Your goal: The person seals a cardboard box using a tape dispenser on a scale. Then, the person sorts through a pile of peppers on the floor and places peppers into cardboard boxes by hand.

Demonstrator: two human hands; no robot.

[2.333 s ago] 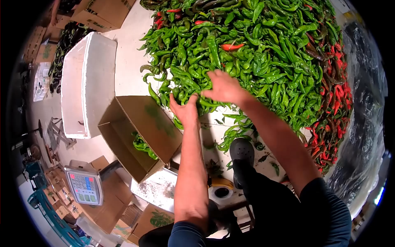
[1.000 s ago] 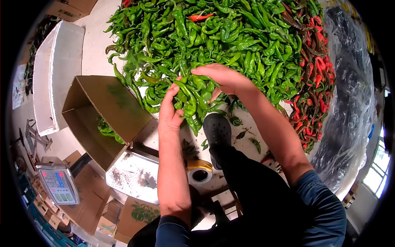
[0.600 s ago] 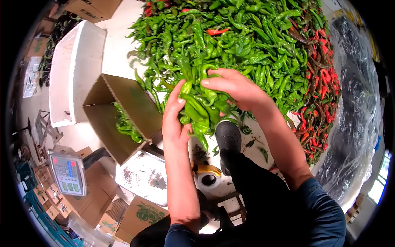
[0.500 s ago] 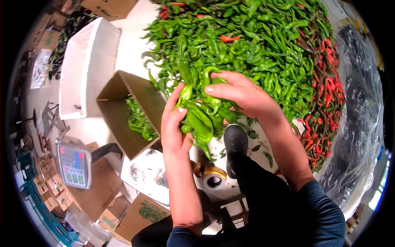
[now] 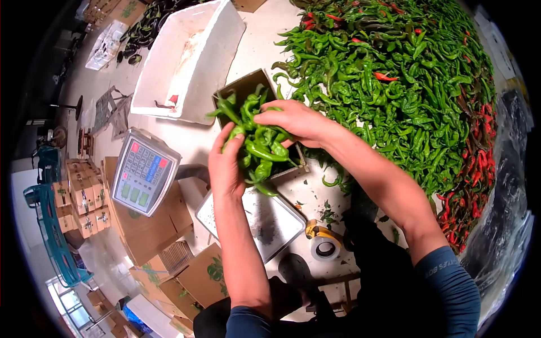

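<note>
Between my two hands is a bunch of green peppers (image 5: 262, 147), held over the open cardboard box (image 5: 246, 85). My left hand (image 5: 226, 163) supports the bunch from the left side, thumb over the peppers. My right hand (image 5: 296, 123) closes on it from the right, fingers partly hidden by the peppers. Most of the box and whatever lies inside are covered by the bunch. A large heap of green peppers (image 5: 389, 101) spreads over the floor to the right, with a few red ones among them.
A scale display (image 5: 145, 172) stands left of the metal weighing plate (image 5: 276, 225). Behind the box is a white foam bin (image 5: 186, 62). A tape dispenser (image 5: 325, 246) lies near my feet. Red peppers (image 5: 479, 163) edge the heap beside plastic sheeting (image 5: 507, 225). Cardboard boxes (image 5: 197, 279) stand lower left.
My hands have carried the bunch of green peppers from beside the heap to over the cardboard box. The camera view has shifted left, bringing the scale further into view.
</note>
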